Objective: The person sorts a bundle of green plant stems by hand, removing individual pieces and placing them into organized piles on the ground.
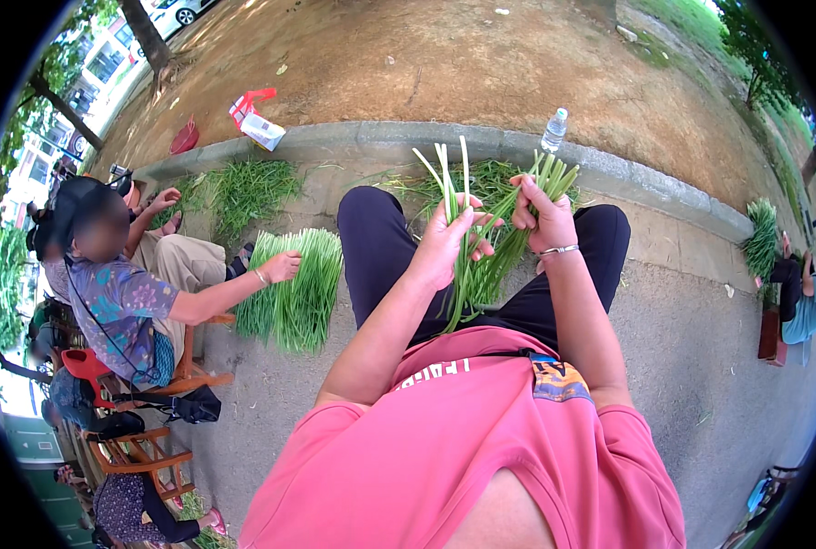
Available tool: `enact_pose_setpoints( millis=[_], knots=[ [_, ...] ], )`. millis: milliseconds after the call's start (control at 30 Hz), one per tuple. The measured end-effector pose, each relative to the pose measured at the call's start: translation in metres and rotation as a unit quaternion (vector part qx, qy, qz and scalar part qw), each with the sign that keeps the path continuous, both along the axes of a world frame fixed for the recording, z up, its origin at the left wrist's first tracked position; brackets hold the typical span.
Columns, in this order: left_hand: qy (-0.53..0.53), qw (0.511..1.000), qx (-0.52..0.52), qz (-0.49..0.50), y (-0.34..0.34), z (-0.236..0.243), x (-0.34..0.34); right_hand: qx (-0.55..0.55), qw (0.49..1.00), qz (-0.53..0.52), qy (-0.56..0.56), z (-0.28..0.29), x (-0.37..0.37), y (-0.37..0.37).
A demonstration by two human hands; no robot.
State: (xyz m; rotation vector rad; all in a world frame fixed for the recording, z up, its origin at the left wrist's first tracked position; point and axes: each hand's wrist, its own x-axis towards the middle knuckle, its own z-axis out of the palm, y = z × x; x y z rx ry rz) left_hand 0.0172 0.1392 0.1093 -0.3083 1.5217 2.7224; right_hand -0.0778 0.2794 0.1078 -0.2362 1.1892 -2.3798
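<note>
My left hand [450, 240] is closed round a few long green stalks with pale white ends [445, 171] that point upward, some of its fingers spread. My right hand [543, 216] grips a thicker bunch of green stalks [560, 176], whose long leaves hang down between my knees. Both hands are raised above my lap, close together. Behind them, loose green trimmings [423, 191] lie on the pavement near the kerb.
At left a seated person [124, 293] reaches over stacked stalks [302, 293]; other people sit behind and at far right [797, 311]. A bottle [554, 130], red-handled bag [259, 126] and more trimmings [254, 188] lie along the concrete kerb [380, 137].
</note>
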Motion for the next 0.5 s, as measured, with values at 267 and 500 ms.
enact_pose_setpoints(
  millis=[267,500],
  knots=[
    [0.007,0.999,-0.035,-0.036,0.0005,-0.0031,0.0009,-0.007,1.0,-0.004,-0.019,-0.0011,-0.0037,0.0038],
    [0.015,0.996,-0.048,-0.071,0.0009,-0.0005,0.0017,-0.046,0.999,-0.012,-0.006,-0.008,-0.0049,0.003]
  ],
)
